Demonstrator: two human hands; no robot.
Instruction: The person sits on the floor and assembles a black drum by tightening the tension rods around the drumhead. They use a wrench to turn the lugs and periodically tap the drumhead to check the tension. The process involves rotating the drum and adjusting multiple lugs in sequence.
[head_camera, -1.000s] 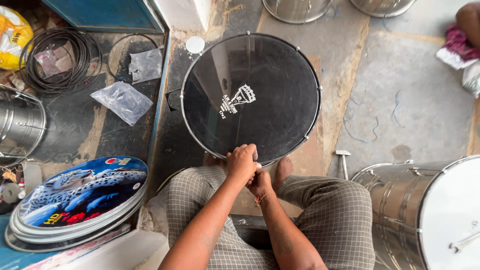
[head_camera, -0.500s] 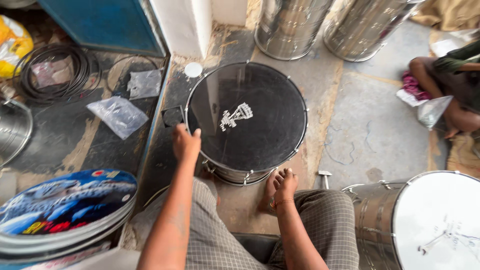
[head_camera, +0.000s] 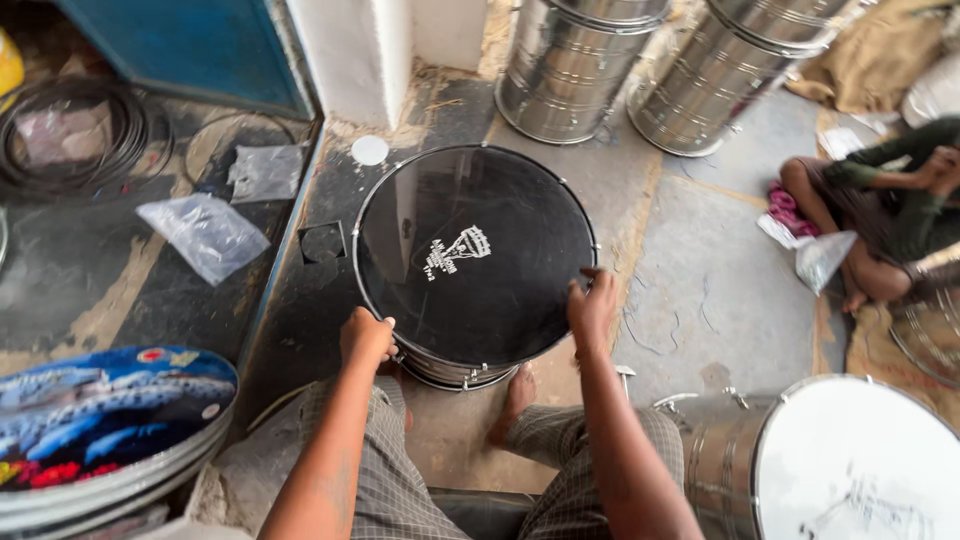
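Sitting between both hands, left (head_camera: 366, 338) and right (head_camera: 592, 306), drum (head_camera: 475, 260).

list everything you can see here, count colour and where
black-headed drum: 1, black head, metal shell, on the floor at centre
steel drum shells: 2, silver, top centre
white-headed drum: 1, white head, metal shell, bottom right
printed drum heads: a stack, blue with pictures, bottom left
plastic bags: 2, clear, left floor
wire coil: 1, black, top left
white disc: 1, by the wall
seated person: 1, green sleeve, right edge
left hand: on the drum's near-left rim
right hand: on its right rim
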